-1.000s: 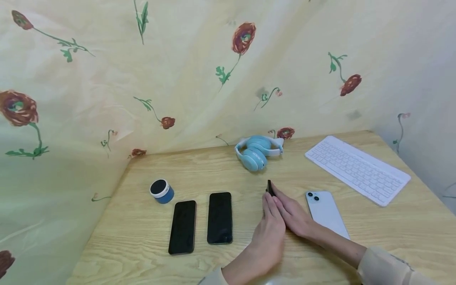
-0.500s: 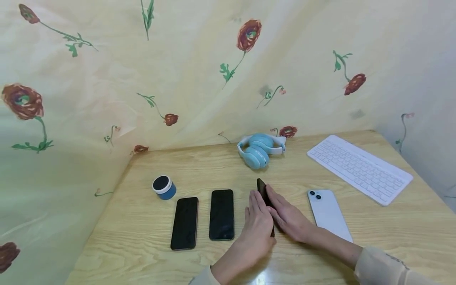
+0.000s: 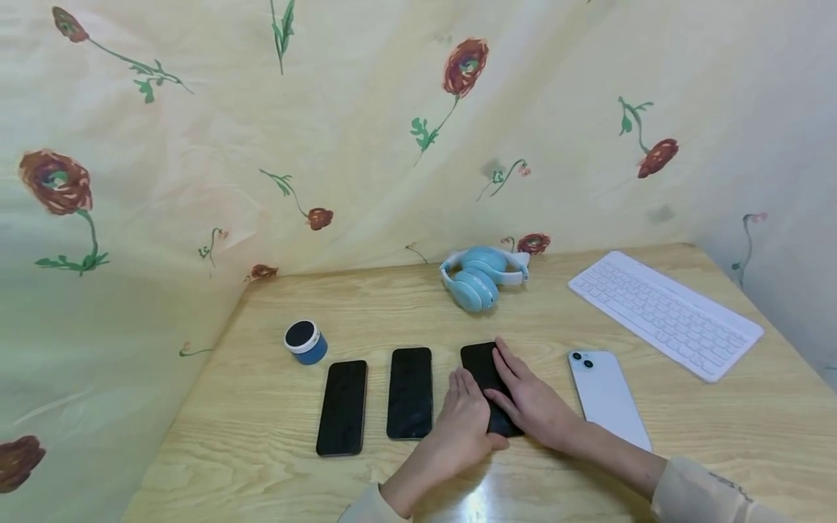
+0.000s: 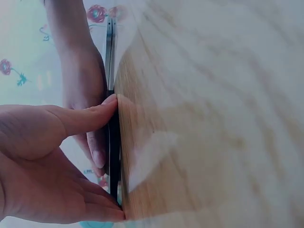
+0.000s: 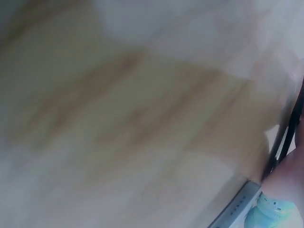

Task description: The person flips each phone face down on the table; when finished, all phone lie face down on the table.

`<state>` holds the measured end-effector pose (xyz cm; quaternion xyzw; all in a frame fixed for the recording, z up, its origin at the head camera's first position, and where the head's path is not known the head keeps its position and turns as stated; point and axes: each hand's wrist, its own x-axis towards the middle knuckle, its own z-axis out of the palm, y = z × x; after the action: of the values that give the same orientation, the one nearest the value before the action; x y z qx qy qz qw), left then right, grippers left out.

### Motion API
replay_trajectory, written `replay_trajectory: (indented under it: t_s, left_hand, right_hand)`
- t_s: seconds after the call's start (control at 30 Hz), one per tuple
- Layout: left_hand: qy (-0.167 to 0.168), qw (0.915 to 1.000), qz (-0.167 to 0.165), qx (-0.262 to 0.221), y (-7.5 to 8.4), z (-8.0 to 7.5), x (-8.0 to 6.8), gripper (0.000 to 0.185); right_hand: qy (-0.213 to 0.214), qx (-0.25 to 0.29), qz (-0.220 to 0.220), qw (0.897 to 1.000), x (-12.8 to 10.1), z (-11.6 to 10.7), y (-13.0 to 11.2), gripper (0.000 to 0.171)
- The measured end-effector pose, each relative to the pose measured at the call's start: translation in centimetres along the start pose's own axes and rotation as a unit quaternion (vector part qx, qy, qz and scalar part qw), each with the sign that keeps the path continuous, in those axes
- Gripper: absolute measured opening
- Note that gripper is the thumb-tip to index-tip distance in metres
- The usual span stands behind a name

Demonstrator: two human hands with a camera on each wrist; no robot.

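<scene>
Nearest to me, toward the front edge of the tabletop [image 3: 261, 465], I am looking at both forearms coming in from the near right corner, sleeves just showing. The left hand [image 3: 461, 421] is lying with its fingers straight and close together, their tips touching the left long edge of the third black phone [image 3: 480, 359]; from the left wrist view the thumb [image 4: 90, 116] is pressing against that thin edge, so I judge the hand is acting as a stop that squares the phone up. The right hand [image 3: 532, 403] is resting flat on top of the same phone, fingers straight and slightly spread, covering its near half and pressing it down screen-up on the wood. The right wrist view is too blurred to add anything beyond a dark phone edge. This phone is lying middle of the tabletop, parallel to the two black phones [image 3: 410, 392] to its left, which is making a tidy row. Just right of the hands a white phone [image 3: 608, 396] is lying camera-side up, slightly angled. Further left, a small blue speaker [image 3: 304, 342] is standing upright. Toward the back edge, blue headphones [image 3: 482, 277] are lying folded, and a white keyboard [image 3: 663, 312] is lying slantwise near the far right corner, against the flowered cloth [image 3: 366, 123].
</scene>
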<state>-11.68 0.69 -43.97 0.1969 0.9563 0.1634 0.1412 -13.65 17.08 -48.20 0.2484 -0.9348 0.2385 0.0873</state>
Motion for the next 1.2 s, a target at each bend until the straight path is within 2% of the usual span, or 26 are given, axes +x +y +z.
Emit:
replay_trajectory:
  t_s: [0.13,0.23,0.33,0.47,0.57,0.67,0.77,0.93,1.03,1.1,1.2]
  left_hand:
    - [-0.013,0.9997,-0.021,0.0,0.7,0.0,0.2,0.107]
    - [-0.023,0.9992,-0.032,0.011,2.0,0.3,0.0,0.109]
    - [-0.023,0.9988,-0.021,0.037,4.0,1.0,-0.1,0.113]
    - [-0.011,0.9984,0.002,0.056,7.5,2.1,0.5,0.118]
    - [-0.017,0.9971,0.018,0.072,10.0,3.2,1.5,0.119]
    - [-0.029,0.9922,0.025,0.119,12.0,4.3,2.5,0.116]
    - [-0.04,0.9864,0.014,0.159,13.2,5.3,3.2,0.113]
    - [-0.03,0.9839,0.003,0.176,14.1,6.1,4.1,0.109]
    - [-0.018,0.9829,0.001,0.183,14.5,6.2,4.5,0.109]
    - [-0.023,0.9822,-0.005,0.187,14.9,6.3,4.5,0.112]
    - [-0.031,0.9753,-0.012,0.219,15.5,6.6,4.6,0.115]
  right_hand:
    - [-0.009,0.021,0.011,1.0,0.0,-0.8,0.1,0.066]
    - [-0.026,0.052,0.017,0.998,-0.6,-2.4,0.8,0.063]
    - [-0.027,0.057,0.014,0.998,-1.7,-4.7,2.3,0.058]
    - [0.011,0.025,0.026,0.999,-3.4,-7.7,5.0,0.056]
    - [0.035,0.007,0.054,0.998,-4.7,-8.9,6.8,0.056]
    - [0.045,0.002,0.07,0.997,-6.0,-9.0,7.8,0.056]
    - [0.05,-0.012,0.067,0.996,-6.9,-8.2,8.4,0.057]
    - [0.068,-0.044,0.061,0.995,-7.8,-7.2,8.4,0.059]
    - [0.074,-0.047,0.067,0.994,-8.1,-7.2,8.3,0.059]
    - [0.074,-0.049,0.07,0.994,-8.3,-7.2,8.3,0.059]
    - [0.081,-0.053,0.073,0.993,-8.6,-7.1,8.3,0.058]
